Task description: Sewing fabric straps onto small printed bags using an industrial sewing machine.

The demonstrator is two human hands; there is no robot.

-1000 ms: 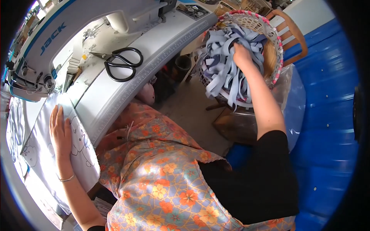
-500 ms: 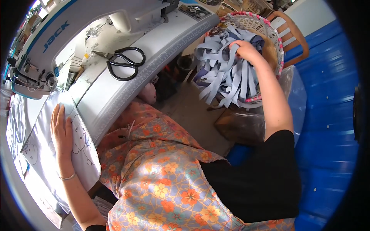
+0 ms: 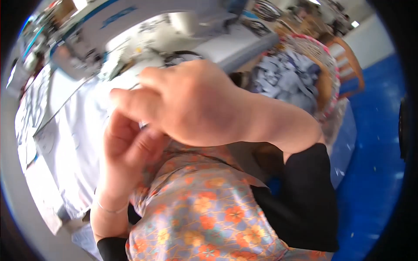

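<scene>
**Blue-grey fabric strips [image 3: 285, 80] left in the basket as both hands come together**

Nearest, above the floral apron [image 3: 209, 213], the right hand [image 3: 196, 102] is out of the heap it was reaching into a moment ago and crosses in front of the body. It meets the left hand [image 3: 126, 139], which no longer lies flat on the white cloth [image 3: 50, 139] but is raised, palm turned inward. The right fingers are bent, and the left fingers curl partly behind them. Motion blur and overlap hide the space between, so I cannot tell whether either hand grips a strip or anything else.

The change suggests that the reach is over and that both hands now share the work close to the machine, with the cloth left lying at the left.

Past the hands stand the sewing machine [image 3: 117, 19] and, partly covered by the right hand, the black-handled scissors [image 3: 185, 55]. Beyond the right forearm, the strips lie heaped in the pink-rimmed basket [image 3: 336, 82], with a wooden chair [image 3: 355, 69] behind it.
</scene>
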